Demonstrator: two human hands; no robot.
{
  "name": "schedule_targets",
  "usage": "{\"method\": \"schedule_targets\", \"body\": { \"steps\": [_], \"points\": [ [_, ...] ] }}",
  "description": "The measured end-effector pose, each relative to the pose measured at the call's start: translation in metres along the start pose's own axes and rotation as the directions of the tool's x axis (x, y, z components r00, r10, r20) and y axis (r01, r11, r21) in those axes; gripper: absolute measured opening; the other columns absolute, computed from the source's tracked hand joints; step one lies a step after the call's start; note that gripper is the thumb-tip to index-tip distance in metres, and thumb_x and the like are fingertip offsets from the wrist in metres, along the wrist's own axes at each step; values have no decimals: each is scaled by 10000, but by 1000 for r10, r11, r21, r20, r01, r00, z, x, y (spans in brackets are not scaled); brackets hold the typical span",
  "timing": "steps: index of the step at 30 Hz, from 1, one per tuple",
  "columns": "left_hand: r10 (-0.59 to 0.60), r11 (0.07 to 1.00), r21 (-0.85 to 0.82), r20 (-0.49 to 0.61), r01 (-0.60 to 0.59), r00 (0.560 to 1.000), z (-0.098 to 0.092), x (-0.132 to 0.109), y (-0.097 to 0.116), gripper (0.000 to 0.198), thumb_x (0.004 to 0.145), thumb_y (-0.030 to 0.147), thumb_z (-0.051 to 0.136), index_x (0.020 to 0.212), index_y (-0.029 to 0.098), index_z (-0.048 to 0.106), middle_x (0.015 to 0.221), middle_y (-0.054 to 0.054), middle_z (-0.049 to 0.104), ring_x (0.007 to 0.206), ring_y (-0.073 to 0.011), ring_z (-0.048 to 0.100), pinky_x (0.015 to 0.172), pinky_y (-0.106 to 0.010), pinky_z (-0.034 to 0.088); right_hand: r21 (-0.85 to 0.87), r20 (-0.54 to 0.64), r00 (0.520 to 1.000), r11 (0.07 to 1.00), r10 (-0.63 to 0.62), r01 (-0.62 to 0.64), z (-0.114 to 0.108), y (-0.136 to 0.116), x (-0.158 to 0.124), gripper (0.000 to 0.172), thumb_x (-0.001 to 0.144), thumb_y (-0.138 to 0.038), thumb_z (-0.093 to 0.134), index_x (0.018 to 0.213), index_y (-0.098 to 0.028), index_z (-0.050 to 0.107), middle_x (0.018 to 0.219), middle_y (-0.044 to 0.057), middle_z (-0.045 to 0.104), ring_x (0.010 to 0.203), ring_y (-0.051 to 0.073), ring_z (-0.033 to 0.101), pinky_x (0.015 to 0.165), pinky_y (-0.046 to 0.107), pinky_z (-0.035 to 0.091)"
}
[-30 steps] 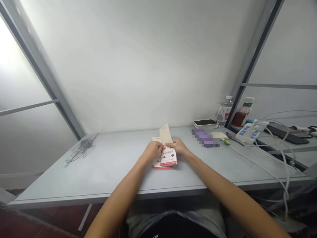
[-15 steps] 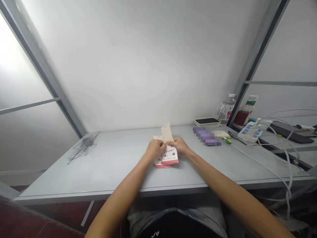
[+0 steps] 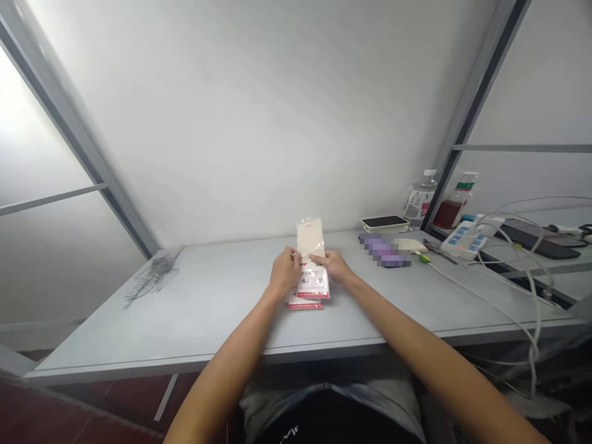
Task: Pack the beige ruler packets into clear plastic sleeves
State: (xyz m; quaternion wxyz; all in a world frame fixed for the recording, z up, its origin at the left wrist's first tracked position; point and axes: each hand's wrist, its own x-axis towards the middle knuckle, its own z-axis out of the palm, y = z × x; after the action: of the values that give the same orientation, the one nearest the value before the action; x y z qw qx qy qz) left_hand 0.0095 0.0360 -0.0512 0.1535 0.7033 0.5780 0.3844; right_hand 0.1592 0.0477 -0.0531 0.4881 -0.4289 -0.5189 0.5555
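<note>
A flat ruler-set packet [image 3: 312, 285] in clear plastic, white with red print and a plain cream upper part, is held over the table's middle. My right hand [image 3: 337, 266] grips its right edge, thumb lying across the front. At the left edge, my left hand [image 3: 284, 270] has its fingers curled and pinched on the packet. Beneath it lies a second, similar packet [image 3: 305, 305], with mostly its red lower strip showing. The fingertips behind the upper packet are hidden.
On the grey table [image 3: 222, 308], a dark scribbled patch [image 3: 155, 274] is at far left. At right are a phone [image 3: 385, 223] on a white box, a blurred purple item [image 3: 385, 250], scissors [image 3: 439, 251], a bottle [image 3: 420, 200], a power strip [image 3: 464, 239] and loose white cables [image 3: 485, 308].
The upper packet has turned from tilted to nearly upright and flat-facing, its cream part now straight in clear plastic. My left hand has shifted to its left edge.
</note>
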Motion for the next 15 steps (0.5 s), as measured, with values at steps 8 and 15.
{"method": "schedule_targets", "body": {
  "steps": [8, 15],
  "points": [
    [-139, 953, -274, -9, 131, 990, -11, 3, 3, 236, 808, 336, 445, 1014, 222, 438, 952, -29, 571, 575, -73, 554, 521, -213, 430, 88, 85, 995, 995, -49, 41, -6, -8, -5, 272, 655, -308, 676, 840, -118, 619, 805, 94, 684, 688, 209, 631, 601, 300, 499],
    [-148, 689, -653, 297, 314, 943, -16, 4, 10, 304, 692, 453, 589, 711, 170, 481, 680, -4, 549, 478, -72, 510, 439, -202, 411, 106, 125, 986, 990, -109, 96, -5, -9, -6, 335, 673, -324, 670, 948, -155, 578, 902, 83, 674, 764, 212, 631, 662, 327, 508]
  ]
}}
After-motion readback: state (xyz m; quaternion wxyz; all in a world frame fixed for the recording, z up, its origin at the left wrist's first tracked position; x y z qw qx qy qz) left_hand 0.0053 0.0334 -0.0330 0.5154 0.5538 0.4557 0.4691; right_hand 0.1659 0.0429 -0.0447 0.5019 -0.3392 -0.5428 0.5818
